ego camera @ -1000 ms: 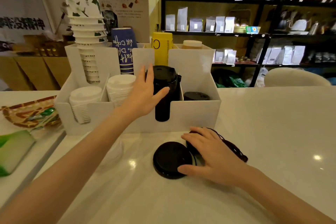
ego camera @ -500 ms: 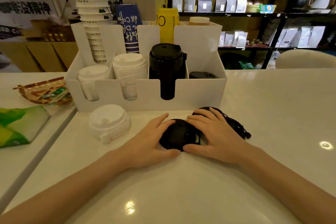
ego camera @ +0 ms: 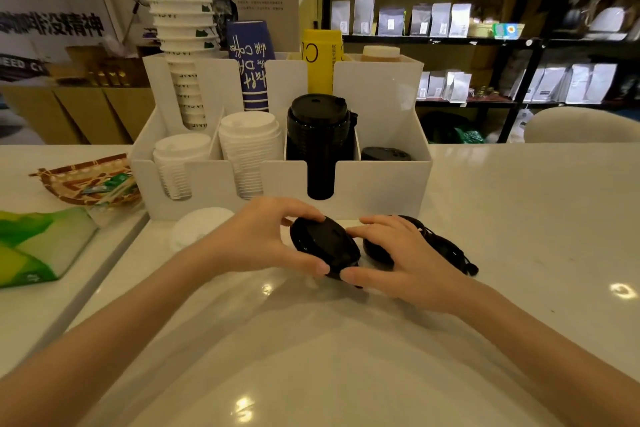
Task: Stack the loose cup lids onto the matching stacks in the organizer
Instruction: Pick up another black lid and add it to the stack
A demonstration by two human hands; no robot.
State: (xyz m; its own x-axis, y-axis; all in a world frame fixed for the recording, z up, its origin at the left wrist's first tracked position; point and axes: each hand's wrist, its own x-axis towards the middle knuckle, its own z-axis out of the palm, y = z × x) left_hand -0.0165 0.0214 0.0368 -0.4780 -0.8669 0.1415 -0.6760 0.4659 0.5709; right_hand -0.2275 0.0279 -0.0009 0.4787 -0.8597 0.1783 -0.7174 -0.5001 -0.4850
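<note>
Left hand (ego camera: 263,246) pinches the black lid (ego camera: 323,246), tilted over the counter (ego camera: 519,218). Right hand (ego camera: 405,256) clasps its 3 o'clock rim, partly covering more black lids (ego camera: 377,251). Black stack (ego camera: 318,128) stands at 12 in the organizer (ego camera: 381,180), and white lids (ego camera: 197,229) lie at 9.

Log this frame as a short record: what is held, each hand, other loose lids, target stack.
held: black lid, tilted
left hand: grips its left rim
right hand: thumb and forefinger pinch its right rim; palm over loose black lids
also loose: white lid on the counter, in front of the organizer
matching stack: tall black lid stack, third compartment from left
</note>
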